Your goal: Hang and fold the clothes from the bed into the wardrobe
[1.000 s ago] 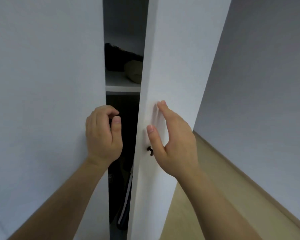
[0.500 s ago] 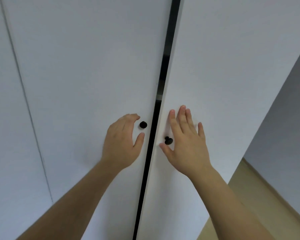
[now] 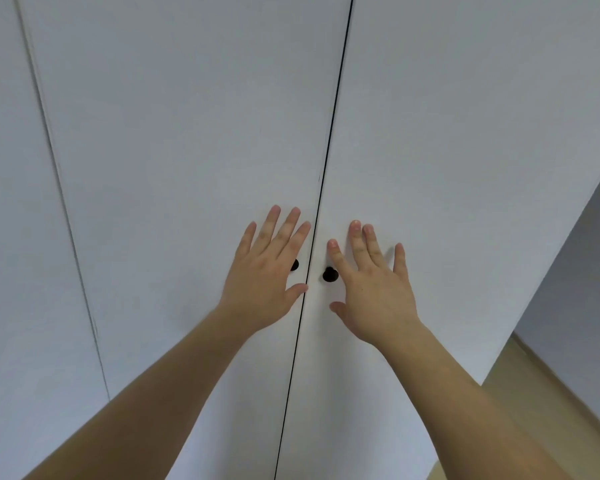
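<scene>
Wardrobe (image 3: 32, 271) is right in front, both doors shut with a thin dark seam between them, so anything inside is hidden. Left hand (image 3: 264, 271) lies flat on the left door (image 3: 187, 150), right hand (image 3: 371, 285) flat on the right door (image 3: 447, 150). Fingers are straight and spread, gripping nothing. There are two dark knobs: the left knob (image 3: 295, 265) half behind the left hand, the right knob (image 3: 329, 274) beside the right forefinger.
</scene>
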